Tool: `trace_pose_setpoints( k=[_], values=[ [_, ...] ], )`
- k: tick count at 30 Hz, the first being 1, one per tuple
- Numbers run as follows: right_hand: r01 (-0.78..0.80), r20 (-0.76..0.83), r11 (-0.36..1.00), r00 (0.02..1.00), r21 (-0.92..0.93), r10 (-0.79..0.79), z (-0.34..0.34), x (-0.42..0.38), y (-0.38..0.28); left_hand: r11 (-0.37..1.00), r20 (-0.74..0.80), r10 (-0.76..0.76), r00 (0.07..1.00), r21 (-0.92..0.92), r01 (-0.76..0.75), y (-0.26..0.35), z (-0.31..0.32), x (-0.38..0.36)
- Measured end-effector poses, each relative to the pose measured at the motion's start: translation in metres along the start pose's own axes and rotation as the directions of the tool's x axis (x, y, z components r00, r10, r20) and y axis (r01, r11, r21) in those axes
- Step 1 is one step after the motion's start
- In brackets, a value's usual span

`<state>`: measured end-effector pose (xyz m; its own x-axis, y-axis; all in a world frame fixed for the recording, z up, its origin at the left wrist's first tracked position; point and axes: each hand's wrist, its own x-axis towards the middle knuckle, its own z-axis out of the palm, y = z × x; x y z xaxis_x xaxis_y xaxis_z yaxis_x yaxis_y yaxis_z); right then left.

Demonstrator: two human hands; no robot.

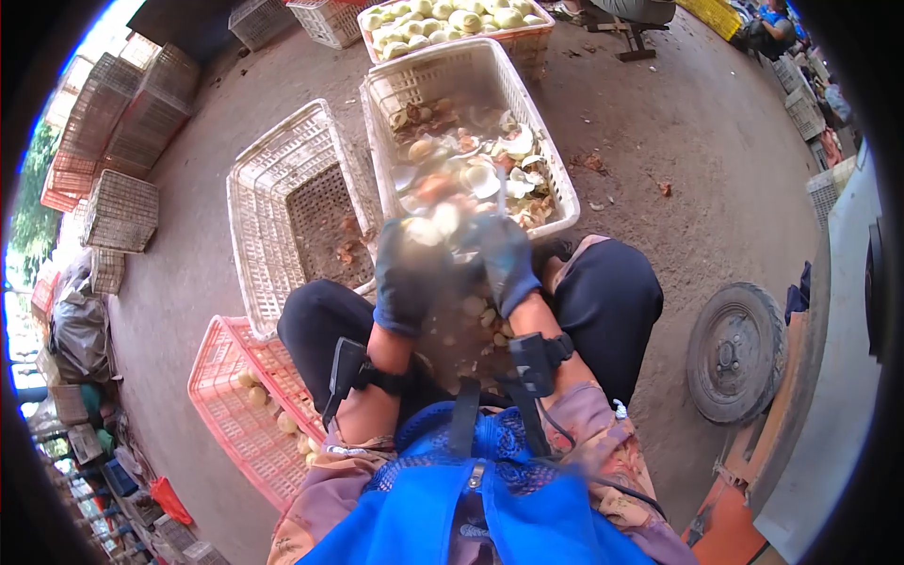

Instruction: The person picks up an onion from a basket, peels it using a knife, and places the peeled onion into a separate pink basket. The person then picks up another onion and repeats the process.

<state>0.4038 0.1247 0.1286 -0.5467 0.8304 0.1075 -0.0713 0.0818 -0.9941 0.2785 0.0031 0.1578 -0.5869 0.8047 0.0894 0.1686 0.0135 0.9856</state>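
A pale, rounded fruit [435, 229], blurred and partly cut, sits between 2 gloved hands above the person's knees, at the near edge of a white crate [414, 80] of husks and scraps. The left hand [407, 278] grips it closed from below; the right hand [504, 259] seems clenched on a blade, hard to tell. Steady cuts away from the fingers would serve best. A red crate [226, 414] lies left.

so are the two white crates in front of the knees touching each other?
Touching. The head view shows the emptier white crate's right rim pressed against the left wall of the shell-filled white crate, with no ground visible between them near the knees.
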Motion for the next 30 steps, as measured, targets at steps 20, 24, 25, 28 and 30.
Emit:
trace_pose_setpoints(
  k=[20, 24, 25, 28, 30],
  values=[
    [0.002, -0.066, 0.999, 0.998, -0.047, -0.005, -0.003, -0.019, -0.083, 0.36, 0.385, 0.113, 0.916, 0.844, -0.398, 0.083, -0.002, -0.03],
    [-0.091, -0.188, 0.978, 0.974, 0.186, 0.127, -0.015, -0.013, -0.085, 0.963, 0.211, 0.04, 0.977, 0.254, -0.094, 0.073, 0.0, -0.027],
    [-0.148, -0.203, 0.976, 0.963, 0.16, 0.179, -0.019, -0.009, -0.085, 0.992, 0.161, 0.039, 0.986, 0.111, -0.057, 0.084, 0.001, -0.027],
    [-0.108, -0.27, 0.973, 0.949, 0.204, 0.162, -0.022, -0.008, -0.127, 0.953, 0.103, 0.061, 0.993, 0.29, -0.089, 0.097, -0.002, -0.027],
    [-0.06, -0.237, 0.991, 0.968, 0.118, 0.086, -0.028, -0.004, -0.091, 0.931, 0.052, 0.144, 0.988, 0.331, -0.154, 0.098, -0.004, -0.026]
  ],
)
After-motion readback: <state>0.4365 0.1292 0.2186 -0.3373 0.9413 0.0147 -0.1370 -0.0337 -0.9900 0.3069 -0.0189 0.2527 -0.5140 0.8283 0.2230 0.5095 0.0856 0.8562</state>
